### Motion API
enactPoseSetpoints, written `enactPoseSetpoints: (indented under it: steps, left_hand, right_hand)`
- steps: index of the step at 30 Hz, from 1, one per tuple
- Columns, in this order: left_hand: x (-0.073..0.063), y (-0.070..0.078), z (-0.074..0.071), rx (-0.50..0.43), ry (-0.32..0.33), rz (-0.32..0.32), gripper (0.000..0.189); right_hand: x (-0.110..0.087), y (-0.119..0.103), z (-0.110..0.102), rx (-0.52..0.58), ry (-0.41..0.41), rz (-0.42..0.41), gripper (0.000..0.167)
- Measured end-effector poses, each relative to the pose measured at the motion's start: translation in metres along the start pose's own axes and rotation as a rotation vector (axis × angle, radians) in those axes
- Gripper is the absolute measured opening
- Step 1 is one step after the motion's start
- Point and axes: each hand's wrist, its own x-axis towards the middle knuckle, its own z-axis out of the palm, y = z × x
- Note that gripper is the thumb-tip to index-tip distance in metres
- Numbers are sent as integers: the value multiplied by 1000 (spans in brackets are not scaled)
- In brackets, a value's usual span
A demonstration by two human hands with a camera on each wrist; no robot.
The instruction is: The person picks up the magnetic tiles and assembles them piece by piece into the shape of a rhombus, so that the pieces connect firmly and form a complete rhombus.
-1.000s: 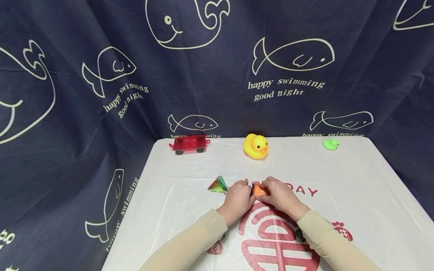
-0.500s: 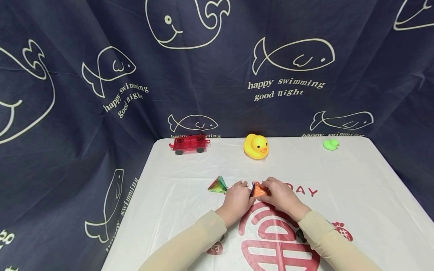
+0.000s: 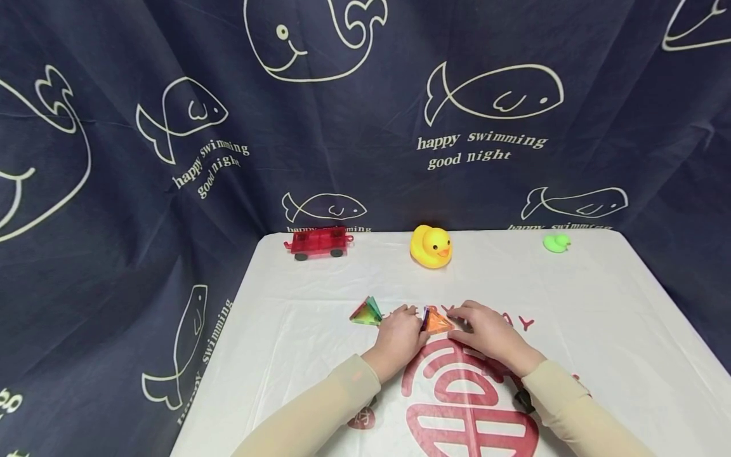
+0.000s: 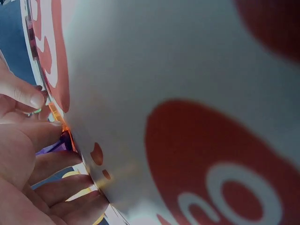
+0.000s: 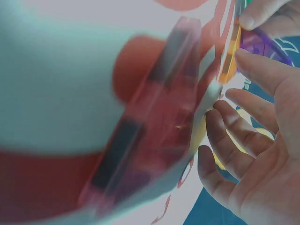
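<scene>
Orange and purple see-through triangular tiles, like magnetic building tiles, stand together as a small pyramid [image 3: 438, 321] mid-table. My left hand [image 3: 400, 333] holds its purple side, thumb and finger on either side of the purple tile [image 4: 56, 145]. To the right, my right hand [image 3: 492, 333] is spread around the orange face, fingers parted and bent slightly. In the right wrist view one digit of the right hand [image 5: 262, 126] overlaps the orange tile [image 5: 230, 58]. A second pyramid [image 3: 367, 311] in green, red and yellow stands just left of my left hand.
Along the back edge sit a red wheeled car base [image 3: 320, 242], a yellow rubber duck [image 3: 431, 247] and a small green duck [image 3: 556, 243]. A red see-through car with dark wheels [image 5: 154, 112] lies close to my right wrist. The white tablecloth [image 3: 297, 355] has red prints.
My right hand has let go of the orange tile and drawn back to the right, fingers opening. The left hand and the pyramids stay in place.
</scene>
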Motion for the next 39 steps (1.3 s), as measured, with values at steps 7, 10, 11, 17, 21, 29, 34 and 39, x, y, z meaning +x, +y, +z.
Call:
enactPoseSetpoints:
  steps: [7, 10, 11, 17, 21, 29, 34, 39]
  left_hand:
    - [0, -1, 0, -5, 15, 23, 26]
    - [0, -1, 0, 1, 21, 31, 26]
    - [0, -1, 0, 4, 21, 34, 27]
    - [-2, -1, -3, 8, 23, 39, 27]
    - [-2, -2, -3, 9, 23, 45, 27]
    - [-2, -2, -1, 15, 29, 50, 26]
    - [-3, -1, 0, 7, 35, 52, 26]
    - [-4, -1, 1, 22, 42, 60, 27]
  right_hand:
    - [-16, 14, -10, -7, 21, 23, 40]
    - [-25, 20, -14, -10, 21, 35, 38]
    - [-29, 22, -15, -7, 19, 39, 38]
    - [-46, 34, -21, -29, 39, 42, 39]
    - [-58, 39, -22, -26, 34, 46, 44]
    - [-81, 43, -20, -18, 1, 78, 57]
    - [-91, 45, -18, -23, -18, 66, 62]
    - [-93, 47, -17, -10, -19, 59, 67]
